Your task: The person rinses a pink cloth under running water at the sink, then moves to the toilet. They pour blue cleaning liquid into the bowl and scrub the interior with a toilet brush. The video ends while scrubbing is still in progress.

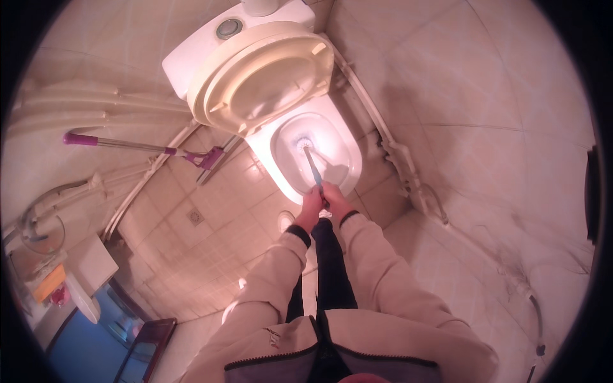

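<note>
Both of my hands are closed round the handle of a toilet brush (pixel 314 167), side by side over the front rim of a white toilet bowl (pixel 350 137). My left hand (pixel 310 205) grips from the left and my right hand (pixel 334 199) from the right. The brush slants away from me, its pale head down inside the bowl. Behind the bowl the cream seat and lid (pixel 265 73) stand raised against the cistern (pixel 182 64). Fingers cover the near end of the handle.
A purple-handled mop (pixel 128 144) leans at the left. Pale pipes (pixel 373 115) run along the wall right of the toilet, and more line the left wall. A floor drain (pixel 195 217) is set in the tiles. At lower left are a white basin (pixel 89 271) and a blue panel (pixel 96 345).
</note>
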The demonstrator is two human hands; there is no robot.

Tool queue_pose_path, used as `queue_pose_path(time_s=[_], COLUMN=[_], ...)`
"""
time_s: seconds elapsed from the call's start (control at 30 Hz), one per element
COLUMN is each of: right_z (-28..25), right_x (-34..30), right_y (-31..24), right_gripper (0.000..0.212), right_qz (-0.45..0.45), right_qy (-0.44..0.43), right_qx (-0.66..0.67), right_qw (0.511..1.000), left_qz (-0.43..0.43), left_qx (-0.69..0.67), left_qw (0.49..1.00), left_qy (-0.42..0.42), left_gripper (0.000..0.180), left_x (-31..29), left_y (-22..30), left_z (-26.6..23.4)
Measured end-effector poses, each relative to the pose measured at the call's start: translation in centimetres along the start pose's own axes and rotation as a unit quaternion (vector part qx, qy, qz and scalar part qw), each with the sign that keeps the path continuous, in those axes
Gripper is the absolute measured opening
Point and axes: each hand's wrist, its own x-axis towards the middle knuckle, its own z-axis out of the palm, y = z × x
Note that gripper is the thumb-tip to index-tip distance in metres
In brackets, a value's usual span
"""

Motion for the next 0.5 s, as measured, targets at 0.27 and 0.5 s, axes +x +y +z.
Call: queue_pose_path(time_s=[0.27, 0.5], right_z=[-4.1, -4.1], right_x=[-13.7, -13.6], right_y=[3.5, 5.2], right_gripper=[0.029, 0.031], right_qz=[0.003, 0.041], right_qy=[0.120, 0.160], right_qx=[0.130, 0.007], right_qw=[0.984, 0.986], left_qz=[0.095, 0.107], left_qx=[0.281, 0.315], left_qw=[0.950, 0.941], left_qy=[-0.095, -0.068], left_gripper=[0.038, 0.036], left_x=[-10.3, -10.8], left_y=[-1.3, -4.1], left_z=[4.1, 3.0])
